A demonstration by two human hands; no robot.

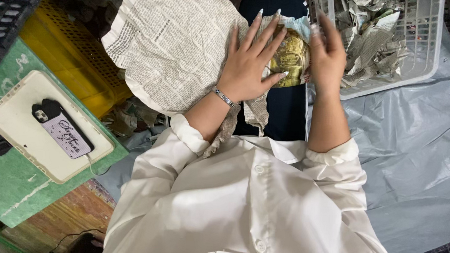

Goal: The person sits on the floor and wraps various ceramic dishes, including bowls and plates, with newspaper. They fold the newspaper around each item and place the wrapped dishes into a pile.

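The left hand (248, 66) lies flat, fingers spread, pinning the newspaper (172, 47) over the gold object (290, 55) on the lap, while the right hand (327, 57), its grip open, steadies the far side.

Around the one gold object (290, 57) you see two hands; one newspaper sheet (173, 41); one white basket (423, 60); one phone (60, 128); one tray (14, 126).
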